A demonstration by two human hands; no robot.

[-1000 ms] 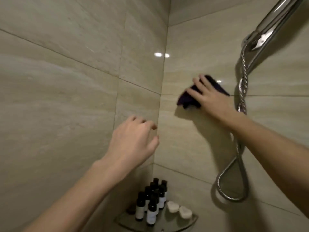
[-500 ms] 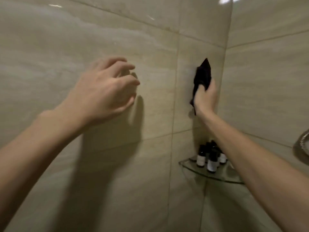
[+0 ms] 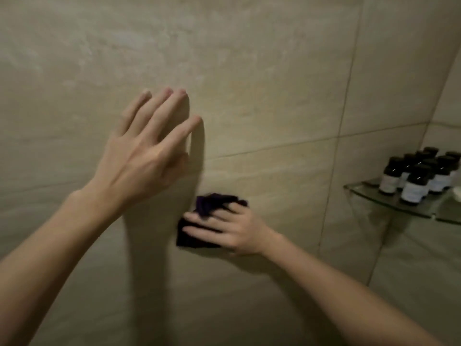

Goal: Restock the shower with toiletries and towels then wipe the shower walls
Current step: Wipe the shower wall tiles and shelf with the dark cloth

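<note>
A dark purple cloth (image 3: pixel 199 221) lies flat against the beige tiled shower wall (image 3: pixel 262 83), low in the middle of the view. My right hand (image 3: pixel 232 226) presses it to the tile with fingers spread over it. My left hand (image 3: pixel 147 151) is raised up and to the left of the cloth, fingers straight and close to the wall, holding nothing. Several small dark toiletry bottles (image 3: pixel 421 173) with pale labels stand on a glass corner shelf (image 3: pixel 389 203) at the right.
The wall corner runs down at the far right behind the shelf. Tile joints cross the wall as a vertical line right of my right hand and a slanted horizontal one at shelf height. A small white object shows at the shelf's right edge.
My right hand has swept the cloth from the corner down and left across the left wall. My left hand has straightened its fingers against the wall. The view has turned left.
</note>
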